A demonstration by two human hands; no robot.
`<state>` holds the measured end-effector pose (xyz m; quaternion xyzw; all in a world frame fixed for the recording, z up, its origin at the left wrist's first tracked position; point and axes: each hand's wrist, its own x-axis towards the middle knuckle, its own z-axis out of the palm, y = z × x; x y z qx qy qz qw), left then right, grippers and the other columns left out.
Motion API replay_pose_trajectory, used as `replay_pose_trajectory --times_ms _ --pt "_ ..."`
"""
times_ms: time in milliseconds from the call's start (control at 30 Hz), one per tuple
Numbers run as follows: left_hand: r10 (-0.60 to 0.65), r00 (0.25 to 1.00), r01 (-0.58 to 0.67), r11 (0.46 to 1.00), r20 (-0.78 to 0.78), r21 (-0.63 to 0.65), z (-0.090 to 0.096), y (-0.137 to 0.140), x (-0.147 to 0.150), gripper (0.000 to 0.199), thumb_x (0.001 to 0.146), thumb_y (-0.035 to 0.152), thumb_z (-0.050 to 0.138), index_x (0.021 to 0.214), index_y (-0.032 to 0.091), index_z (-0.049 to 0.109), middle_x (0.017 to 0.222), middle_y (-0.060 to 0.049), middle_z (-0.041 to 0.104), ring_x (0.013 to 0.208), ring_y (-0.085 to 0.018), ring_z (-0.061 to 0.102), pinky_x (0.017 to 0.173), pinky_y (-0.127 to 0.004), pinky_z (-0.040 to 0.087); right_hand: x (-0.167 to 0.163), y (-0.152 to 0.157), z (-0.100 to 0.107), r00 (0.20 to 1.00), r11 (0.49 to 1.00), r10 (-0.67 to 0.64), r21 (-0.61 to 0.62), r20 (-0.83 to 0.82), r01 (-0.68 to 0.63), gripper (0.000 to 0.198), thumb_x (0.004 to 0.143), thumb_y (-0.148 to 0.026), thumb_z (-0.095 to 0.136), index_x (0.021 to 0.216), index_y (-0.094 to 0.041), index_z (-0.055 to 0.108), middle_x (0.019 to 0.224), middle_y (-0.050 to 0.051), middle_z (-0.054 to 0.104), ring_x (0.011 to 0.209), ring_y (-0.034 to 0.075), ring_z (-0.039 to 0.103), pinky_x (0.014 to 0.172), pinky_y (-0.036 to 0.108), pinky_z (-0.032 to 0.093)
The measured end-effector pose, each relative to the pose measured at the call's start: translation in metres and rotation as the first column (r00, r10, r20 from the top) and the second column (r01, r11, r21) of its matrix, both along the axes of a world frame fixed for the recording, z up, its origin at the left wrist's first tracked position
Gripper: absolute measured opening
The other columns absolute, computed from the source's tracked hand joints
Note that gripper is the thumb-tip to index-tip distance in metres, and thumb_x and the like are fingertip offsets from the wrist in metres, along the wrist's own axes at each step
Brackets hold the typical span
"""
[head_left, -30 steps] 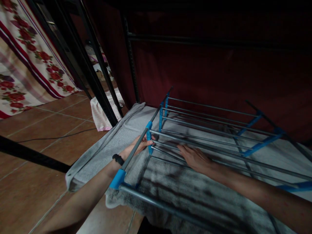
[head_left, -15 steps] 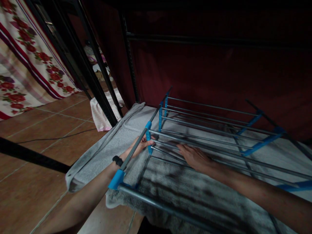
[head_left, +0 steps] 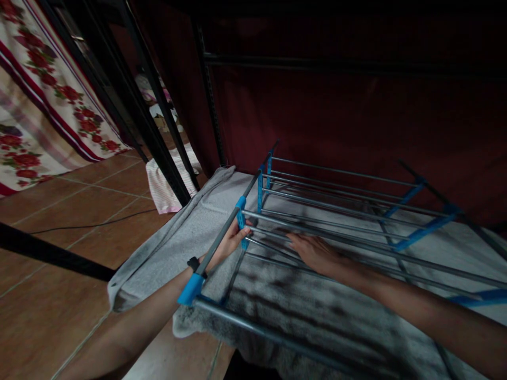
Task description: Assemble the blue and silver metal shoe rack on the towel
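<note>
A metal rack frame of grey tubes (head_left: 328, 227) with blue plastic connectors lies on its side on a grey blanket. My left hand (head_left: 233, 240) is closed round the blue end bracket (head_left: 241, 216), its thumb near the end of a thin tube; a dark band circles the wrist. To the right, my right hand (head_left: 312, 254) reaches in between the tubes. Its fingers curl over the thin metal tube (head_left: 269, 233) that runs to the blue bracket, and the palm side is hidden. A blue corner joint (head_left: 190, 290) sits at the near left end.
The grey blanket (head_left: 190, 232) spreads beneath the rack. Black metal posts (head_left: 146, 121) stand at the left, with a dark red cloth (head_left: 317, 116) behind. A striped towel (head_left: 166, 179), a floral curtain (head_left: 55, 95) and a dark cable (head_left: 95, 224) are on the left over the tiled floor.
My left hand has turned slightly at the blue bracket, and its wrist has shifted a little right. My right hand stays almost in place on the tube.
</note>
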<state>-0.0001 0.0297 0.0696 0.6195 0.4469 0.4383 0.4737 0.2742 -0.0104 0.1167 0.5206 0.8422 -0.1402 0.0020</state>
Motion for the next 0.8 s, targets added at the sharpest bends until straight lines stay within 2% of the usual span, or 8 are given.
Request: replay_pose_trajectory --times_ms 167,300,433,500,600,667,733,800 --pt "0.031 0.998 -0.031 1.000 -0.047 0.002 -0.003 0.001 0.001 0.036 0.082 0.057 0.060 0.099 0.025 0.060 0.093 -0.005 0.061 0.093 -0.026 0.058 0.093 -0.045 0.049 0.002 0.006 -0.001 0.999 1.000 0.000 -0.029 -0.037 -0.001 0.037 0.101 -0.035 0.034 0.129 -0.022 0.056 0.113 0.009 0.071 0.098 0.022 0.067 0.081 0.030 0.046" --pt "0.008 0.998 -0.009 1.000 -0.067 -0.011 0.003 0.002 0.000 0.042 0.079 0.061 0.061 0.101 0.026 0.061 0.099 -0.005 0.065 0.099 -0.028 0.060 0.097 -0.046 0.049 -0.001 0.004 -0.003 0.999 0.999 0.014 0.034 -0.044 -0.012 0.040 0.101 -0.031 0.034 0.136 -0.021 0.051 0.126 0.010 0.065 0.107 0.023 0.065 0.089 0.033 0.048" --pt "0.014 0.988 -0.010 1.000 -0.155 0.025 0.013 0.002 -0.005 0.052 0.074 0.064 0.065 0.110 0.027 0.062 0.120 -0.004 0.066 0.119 -0.033 0.056 0.108 -0.049 0.042 -0.003 -0.016 0.005 0.992 0.973 0.121 0.202 -0.044 -0.110 0.053 0.097 -0.018 0.037 0.150 -0.012 0.033 0.150 0.018 0.044 0.131 0.026 0.048 0.104 0.039 0.043" --pt "0.003 0.975 0.007 0.999 -0.220 0.046 0.016 0.007 -0.010 0.045 0.076 0.064 0.063 0.111 0.034 0.061 0.125 0.004 0.066 0.124 -0.032 0.053 0.113 -0.051 0.039 0.003 -0.030 0.013 0.971 0.942 0.240 0.245 -0.009 -0.230 0.055 0.095 -0.011 0.036 0.150 -0.014 0.033 0.155 0.016 0.037 0.140 0.025 0.038 0.111 0.040 0.037" --pt "-0.054 0.945 0.070 0.997 -0.322 0.035 0.018 0.016 -0.016 0.033 0.080 0.064 0.058 0.108 0.046 0.060 0.122 0.019 0.065 0.127 -0.028 0.052 0.116 -0.051 0.035 0.025 -0.056 0.034 0.936 0.920 0.350 0.175 0.025 -0.349 0.054 0.094 -0.009 0.037 0.146 -0.022 0.041 0.157 0.007 0.036 0.144 0.022 0.031 0.115 0.039 0.031" --pt "-0.052 0.934 0.056 0.998 -0.354 0.002 0.016 0.017 -0.019 0.036 0.077 0.068 0.059 0.109 0.050 0.059 0.123 0.024 0.064 0.129 -0.028 0.051 0.117 -0.051 0.035 0.050 -0.079 0.054 0.942 0.940 0.336 0.057 0.001 -0.336 0.048 0.096 -0.013 0.038 0.142 -0.024 0.047 0.153 0.005 0.043 0.139 0.020 0.041 0.113 0.034 0.035" --pt "-0.024 0.938 0.008 0.999 -0.347 -0.050 0.013 0.015 -0.023 0.042 0.074 0.069 0.061 0.112 0.051 0.057 0.127 0.026 0.062 0.131 -0.028 0.050 0.116 -0.051 0.035 0.082 -0.101 0.074 0.972 0.969 0.230 -0.074 -0.055 -0.234 0.041 0.100 -0.019 0.037 0.137 -0.022 0.054 0.142 0.005 0.055 0.127 0.016 0.054 0.107 0.029 0.040" --pt "-0.026 0.949 -0.004 0.995 -0.316 -0.095 0.009 0.012 -0.026 0.049 0.074 0.069 0.062 0.118 0.050 0.054 0.136 0.025 0.057 0.132 -0.027 0.049 0.116 -0.050 0.035 0.121 -0.121 0.090 0.993 0.989 0.018 -0.146 -0.118 -0.035 0.039 0.102 -0.027 0.036 0.131 -0.021 0.061 0.132 0.005 0.064 0.120 0.016 0.059 0.104 0.029 0.043"
